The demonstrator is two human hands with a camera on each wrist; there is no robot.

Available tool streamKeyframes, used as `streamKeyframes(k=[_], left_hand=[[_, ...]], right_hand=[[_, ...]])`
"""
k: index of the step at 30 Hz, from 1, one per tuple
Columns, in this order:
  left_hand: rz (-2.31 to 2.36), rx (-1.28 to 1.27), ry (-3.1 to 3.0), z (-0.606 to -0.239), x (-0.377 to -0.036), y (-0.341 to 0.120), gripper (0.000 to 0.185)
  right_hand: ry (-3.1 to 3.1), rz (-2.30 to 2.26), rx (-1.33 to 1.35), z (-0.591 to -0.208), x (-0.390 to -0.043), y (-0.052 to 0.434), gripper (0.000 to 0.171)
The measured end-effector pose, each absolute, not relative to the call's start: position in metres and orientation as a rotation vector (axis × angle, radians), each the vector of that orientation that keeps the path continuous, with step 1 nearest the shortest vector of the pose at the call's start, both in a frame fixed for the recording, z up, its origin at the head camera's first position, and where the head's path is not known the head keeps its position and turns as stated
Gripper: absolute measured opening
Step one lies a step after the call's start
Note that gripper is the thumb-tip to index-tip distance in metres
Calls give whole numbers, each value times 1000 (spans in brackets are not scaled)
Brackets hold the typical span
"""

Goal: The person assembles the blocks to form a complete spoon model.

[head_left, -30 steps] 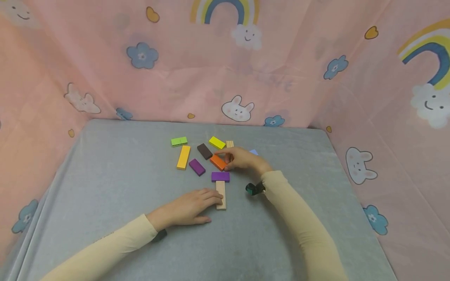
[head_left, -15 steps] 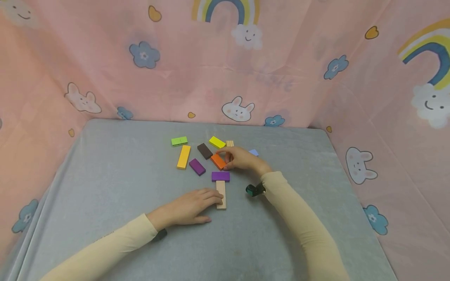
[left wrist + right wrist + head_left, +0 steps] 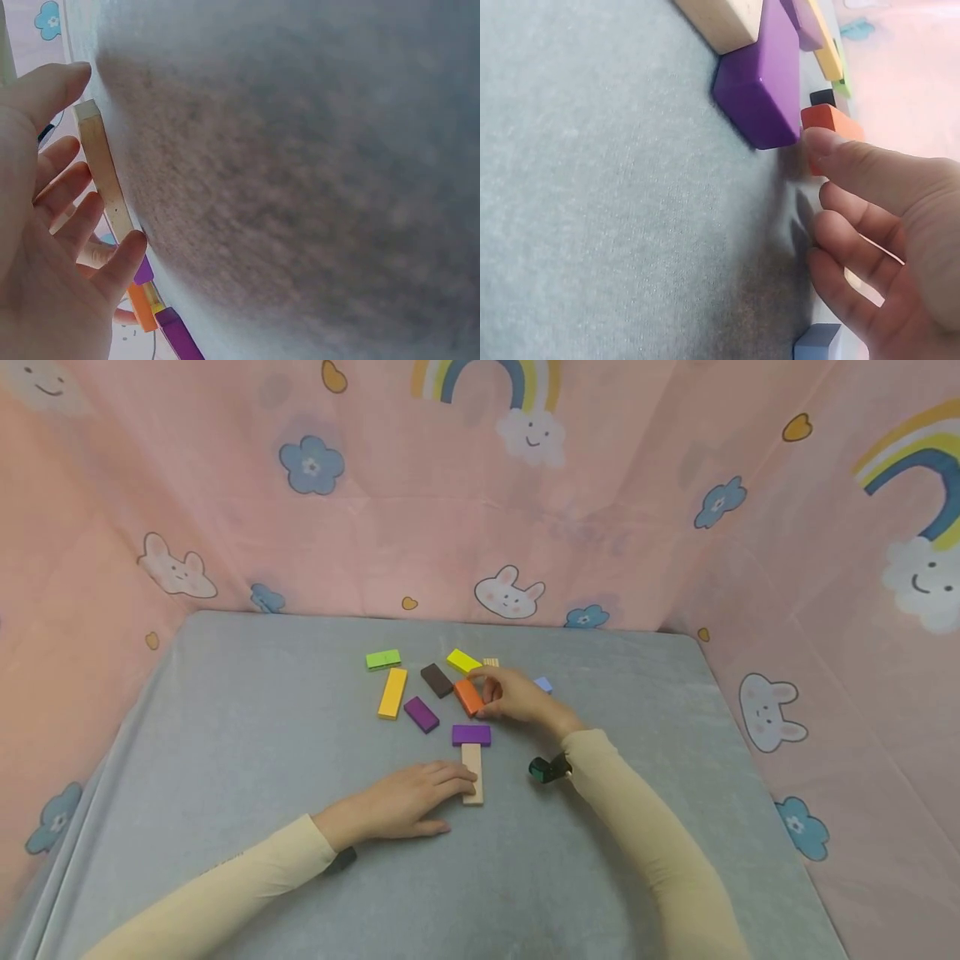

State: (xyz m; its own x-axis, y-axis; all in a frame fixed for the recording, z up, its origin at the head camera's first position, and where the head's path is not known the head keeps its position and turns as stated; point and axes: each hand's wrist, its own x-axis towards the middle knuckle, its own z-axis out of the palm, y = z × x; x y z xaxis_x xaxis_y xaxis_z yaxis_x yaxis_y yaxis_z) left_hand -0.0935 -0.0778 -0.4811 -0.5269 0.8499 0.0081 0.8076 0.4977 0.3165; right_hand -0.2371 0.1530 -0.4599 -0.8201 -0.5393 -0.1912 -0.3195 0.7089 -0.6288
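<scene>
In the head view my right hand (image 3: 517, 697) pinches an orange block (image 3: 468, 697) between thumb and index finger, near its ends. The right wrist view has the thumb against the orange block (image 3: 829, 118), the other fingers loosely bent. Nearer me, a purple block (image 3: 471, 735) lies crosswise at the far end of a plain wooden block (image 3: 472, 760); together they form a T. My left hand (image 3: 408, 800) lies flat-palmed with its fingertips on the wooden block's left side. Its fingers look relaxed beside the wooden block (image 3: 105, 169) in the left wrist view.
Around lie a second purple block (image 3: 422, 715), a dark brown block (image 3: 437, 680), a yellow-orange block (image 3: 392, 694), a green block (image 3: 383, 660), a yellow block (image 3: 463, 661), a striped wooden piece (image 3: 491, 662) and a pale blue block (image 3: 543, 685). Pink curtains (image 3: 420, 543) enclose the grey table (image 3: 247, 718).
The orange block has turned from a slant to more upright and shifted slightly away, with my right hand moving along. The left hand and the T-shaped pair stay in place.
</scene>
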Motion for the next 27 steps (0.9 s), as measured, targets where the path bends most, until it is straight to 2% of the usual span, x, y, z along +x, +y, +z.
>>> streamKeyframes(k=[14,27], left_hand=[[427,1448,2580,-480,-94,-80,55],[424,1456,2577,-482,-94,-81,57]], right_hand=[[2629,-965,-629,-453,-214,164,61],[2597,-1035,-470,-461,-162,182,68]])
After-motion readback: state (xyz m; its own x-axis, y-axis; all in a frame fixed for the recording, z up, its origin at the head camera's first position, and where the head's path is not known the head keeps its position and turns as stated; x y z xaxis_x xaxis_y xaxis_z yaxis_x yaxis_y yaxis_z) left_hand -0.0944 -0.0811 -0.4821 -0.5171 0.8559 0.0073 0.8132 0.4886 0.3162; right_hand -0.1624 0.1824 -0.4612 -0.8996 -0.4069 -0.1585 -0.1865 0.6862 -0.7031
